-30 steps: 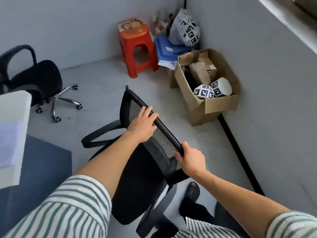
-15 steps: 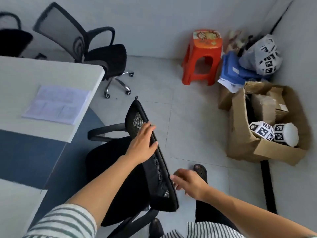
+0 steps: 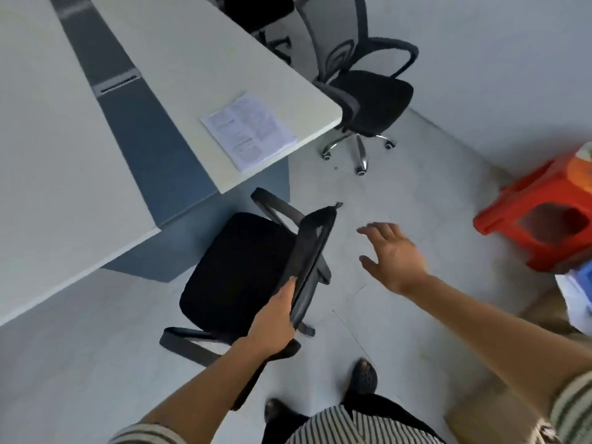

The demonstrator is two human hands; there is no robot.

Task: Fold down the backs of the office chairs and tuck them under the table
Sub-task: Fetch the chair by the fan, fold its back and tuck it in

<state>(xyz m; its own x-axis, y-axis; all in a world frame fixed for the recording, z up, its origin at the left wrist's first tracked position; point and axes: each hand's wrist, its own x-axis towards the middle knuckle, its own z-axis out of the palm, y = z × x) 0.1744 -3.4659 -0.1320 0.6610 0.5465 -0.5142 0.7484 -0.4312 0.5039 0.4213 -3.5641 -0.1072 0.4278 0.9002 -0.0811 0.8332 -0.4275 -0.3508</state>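
A black office chair [image 3: 234, 267] stands just off the corner of the white table [image 3: 179, 78], its seat facing the table. Its mesh back [image 3: 312, 248] is upright and seen edge-on. My left hand [image 3: 272, 322] grips the near end of that back's top edge. My right hand [image 3: 392, 254] hovers open to the right of the back, fingers spread, touching nothing. A second office chair [image 3: 368, 94] with a grey mesh back stands upright at the table's far corner. A third dark chair [image 3: 256, 8] shows at the top edge.
A printed sheet of paper [image 3: 248, 131] lies near the table's corner. A red plastic stool [image 3: 541, 219] stands on the floor at the right, with blue and white items [image 3: 579, 293] beside it. A cardboard box [image 3: 490, 418] sits at lower right. My feet [image 3: 363, 376] are below.
My right hand has let go of the chair back and moved away to the right, open. The chair has turned and rolled toward the table corner; my left hand now grips the back's edge.
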